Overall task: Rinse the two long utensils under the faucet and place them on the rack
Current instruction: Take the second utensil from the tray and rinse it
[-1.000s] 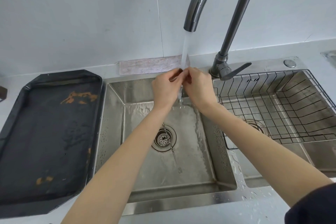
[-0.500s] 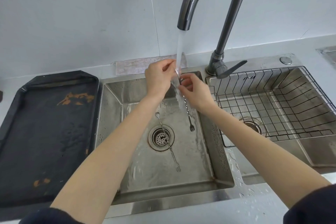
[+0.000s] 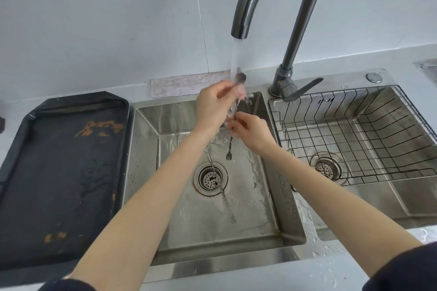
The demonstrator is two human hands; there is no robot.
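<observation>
A long thin metal utensil (image 3: pixel 229 149) with a spoon end up and a small fork end down hangs nearly upright in the running water below the faucet (image 3: pixel 238 30). My left hand (image 3: pixel 214 104) pinches it near the top, just under the spoon bowl. My right hand (image 3: pixel 248 129) grips its middle. A second long utensil (image 3: pixel 223 196) lies flat on the left basin floor, crossing the drain, fork end toward me. The wire rack (image 3: pixel 354 134) sits in the right basin with nothing in it.
A dark, stained baking tray (image 3: pixel 59 172) lies on the counter left of the sink (image 3: pixel 212 264). The faucet lever (image 3: pixel 302 90) points right over the rack's corner. A cloth strip (image 3: pixel 184 85) runs along the wall. Water drops cover the counter at front right.
The held utensil has been drawn out longer under the stream: my left hand rose toward the spout while my right hand slid down its shaft. The utensil on the basin floor stayed put.
</observation>
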